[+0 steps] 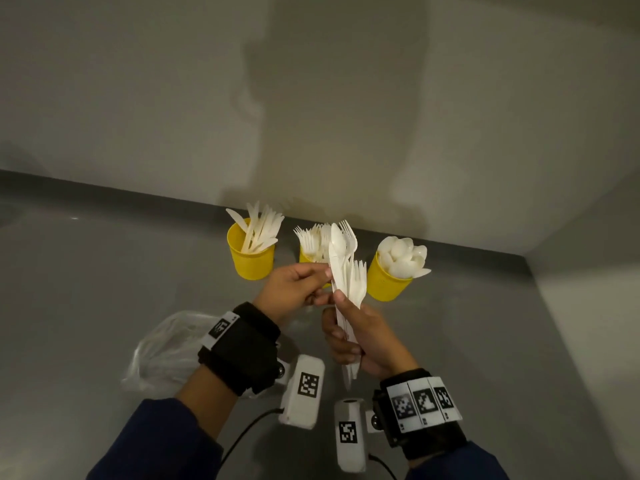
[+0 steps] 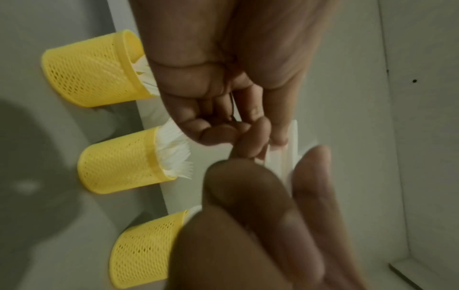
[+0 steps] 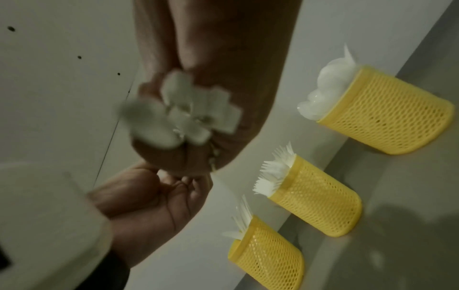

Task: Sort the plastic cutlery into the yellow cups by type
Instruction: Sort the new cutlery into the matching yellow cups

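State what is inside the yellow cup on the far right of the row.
The right yellow cup holds white plastic spoons, bowls upward and heaped above the rim. Their handles and the cup's bottom are hidden by the cup wall and the spoon bowls.

My right hand [image 1: 360,336] is hiding the handles of the cutlery bundle [image 1: 344,271]. The bundle is covering most of the middle cup [image 1: 306,257]. In my right wrist view, the handle ends [image 3: 196,109] are looking blurred.

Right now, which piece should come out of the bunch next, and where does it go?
Probably the spoon: the left hand already pinches at the bunch the right hand grips, and it sticks up highest. Lift it free toward the spoon cup.
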A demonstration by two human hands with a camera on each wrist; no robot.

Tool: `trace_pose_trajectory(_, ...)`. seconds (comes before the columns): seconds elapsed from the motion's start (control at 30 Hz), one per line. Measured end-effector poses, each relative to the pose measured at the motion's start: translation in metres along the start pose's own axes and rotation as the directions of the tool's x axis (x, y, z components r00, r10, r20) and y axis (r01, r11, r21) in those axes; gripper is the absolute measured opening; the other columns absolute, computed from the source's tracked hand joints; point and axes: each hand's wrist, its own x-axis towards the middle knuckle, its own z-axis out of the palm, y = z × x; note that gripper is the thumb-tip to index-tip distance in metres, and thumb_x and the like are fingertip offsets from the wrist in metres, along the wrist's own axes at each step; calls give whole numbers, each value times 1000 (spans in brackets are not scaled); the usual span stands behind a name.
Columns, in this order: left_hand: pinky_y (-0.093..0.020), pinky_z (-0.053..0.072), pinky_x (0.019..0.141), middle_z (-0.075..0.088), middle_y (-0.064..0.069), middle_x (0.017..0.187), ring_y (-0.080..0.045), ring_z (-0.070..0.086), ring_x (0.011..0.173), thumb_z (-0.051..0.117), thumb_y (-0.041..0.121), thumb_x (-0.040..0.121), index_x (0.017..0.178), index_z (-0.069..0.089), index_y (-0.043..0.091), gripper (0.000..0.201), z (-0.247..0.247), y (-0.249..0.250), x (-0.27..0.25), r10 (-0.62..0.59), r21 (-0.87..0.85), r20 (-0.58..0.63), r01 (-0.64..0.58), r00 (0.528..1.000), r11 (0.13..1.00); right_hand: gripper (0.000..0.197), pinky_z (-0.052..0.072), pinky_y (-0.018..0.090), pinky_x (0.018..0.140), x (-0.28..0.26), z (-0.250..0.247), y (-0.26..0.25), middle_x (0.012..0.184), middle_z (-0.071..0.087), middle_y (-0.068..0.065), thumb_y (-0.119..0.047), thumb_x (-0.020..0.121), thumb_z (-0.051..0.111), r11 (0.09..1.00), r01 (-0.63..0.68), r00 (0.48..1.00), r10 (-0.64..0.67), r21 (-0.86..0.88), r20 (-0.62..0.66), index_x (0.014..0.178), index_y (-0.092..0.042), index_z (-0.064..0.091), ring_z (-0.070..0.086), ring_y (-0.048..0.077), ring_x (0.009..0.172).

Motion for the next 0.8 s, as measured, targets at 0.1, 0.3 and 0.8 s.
trace_pose_trajectory(0.1, -10, 47, 50, 62, 9, 46, 1, 50, 40, 59, 1, 83, 83, 68, 8, 12, 11, -1, 3, 38, 41, -39, -37, 999, 998, 29, 26, 10, 36, -13, -11, -2, 50, 43, -1, -42, 88, 49, 1000, 0, 1000, 0, 30, -1, 96, -15, 54, 23, 3, 29)
trace_pose_trajectory(0.3, -11, 49, 50, 58, 8, 45, -1, 53, 44, 64, 9, 81, 71, 64, 14, 11, 40, 2, 17, 56, 7, -95, -55, 994, 998, 32, 30, 15, 34, -37, -42, -8, 56, 53, 1, -40, 86, 45, 997, 62, 993, -59, 34, -98, 101, -14, 55, 32, 6, 29)
trace_pose_trajectory(0.8, -13, 54, 54, 64, -1, 59, -2, 59, 48, 66, 5, 79, 88, 69, 1, 10, 104, -13, 24, -39, 101, 8, 38, 999, 994, 12, 24, 18, 35, -52, -99, -23, 54, 47, 4, -22, 94, 50, 973, 195, 919, -226, -126, -324, 90, -14, 58, 27, 9, 34)
